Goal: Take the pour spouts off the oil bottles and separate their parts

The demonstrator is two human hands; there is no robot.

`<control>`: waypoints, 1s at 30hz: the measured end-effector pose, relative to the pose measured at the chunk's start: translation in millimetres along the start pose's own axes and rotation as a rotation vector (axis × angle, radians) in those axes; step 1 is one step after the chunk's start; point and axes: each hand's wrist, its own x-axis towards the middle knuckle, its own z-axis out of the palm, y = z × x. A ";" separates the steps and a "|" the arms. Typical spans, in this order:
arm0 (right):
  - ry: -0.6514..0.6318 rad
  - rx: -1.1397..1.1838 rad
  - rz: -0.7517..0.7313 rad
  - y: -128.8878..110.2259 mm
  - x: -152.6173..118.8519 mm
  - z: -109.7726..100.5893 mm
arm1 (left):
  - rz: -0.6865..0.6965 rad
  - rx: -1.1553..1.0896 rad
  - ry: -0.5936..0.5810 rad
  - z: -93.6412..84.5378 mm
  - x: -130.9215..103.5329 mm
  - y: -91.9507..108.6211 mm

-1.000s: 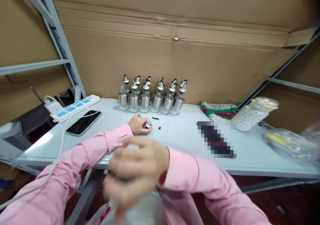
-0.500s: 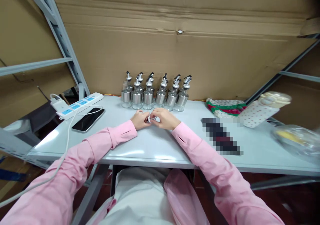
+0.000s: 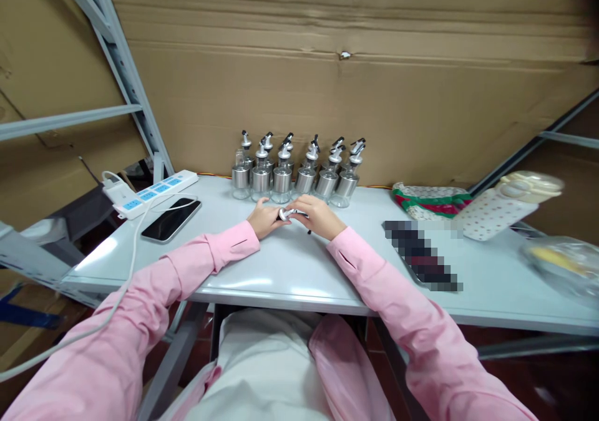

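Note:
Between my two hands, low over the table [image 3: 281,265], is a silver pour spout [image 3: 287,214] lying on its side. My left hand [image 3: 263,219] is closed on its round base. Fingers of my right hand [image 3: 321,217] pinch its spout end, partly covering it. A small dark bit shows below the right fingers, too small to name. Behind the hands stand two rows of glass bottles with steel bands. Most carry similar spouts with black flip levers, but the front left bottle [image 3: 241,179] has a bare glass neck.
On the left lie a phone [image 3: 172,220] and a white power strip [image 3: 156,193] with a charging cable. To the right are a blurred-out dark object [image 3: 421,256], a red and green bag [image 3: 430,201], a dotted flask [image 3: 496,212] and a plastic-wrapped item [image 3: 561,262]. Cardboard [image 3: 327,96] rises behind.
The pour spout has turned and shows more between my hands. My left fingers have loosened and spread somewhat, and the right fingers have shifted along the spout. The view has moved slightly.

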 end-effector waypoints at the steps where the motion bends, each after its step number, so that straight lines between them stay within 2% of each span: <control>1: -0.012 -0.033 -0.006 0.5 0.1 0.1 | 0.003 0.027 -0.008 -0.2 0.3 -0.3; 6: -0.045 -0.031 -0.013 5.3 -1.1 6.0 | 0.006 0.095 -0.073 0.2 1.7 -6.0; 11: -0.057 -0.051 0.005 5.9 -2.6 9.5 | -0.046 -0.043 -0.114 -2.4 -1.3 -8.8; 14: -0.028 -0.106 0.007 4.3 -1.9 7.9 | -0.090 -0.228 -0.086 -4.1 -4.5 -6.8; 17: 0.009 -0.148 0.012 2.9 -0.9 6.9 | -0.147 -0.593 -0.046 -3.2 -4.5 -3.3; 21: 0.048 -0.213 -0.001 2.3 -0.7 9.4 | -0.390 -1.090 -0.044 0.2 2.5 0.1; 24: 0.069 -0.282 -0.019 2.4 -1.3 11.6 | -0.512 -1.221 -0.077 0.9 8.4 0.0; 30: 0.113 -0.453 -0.078 0.1 -1.4 9.7 | -0.555 -1.306 -0.170 0.5 11.4 2.6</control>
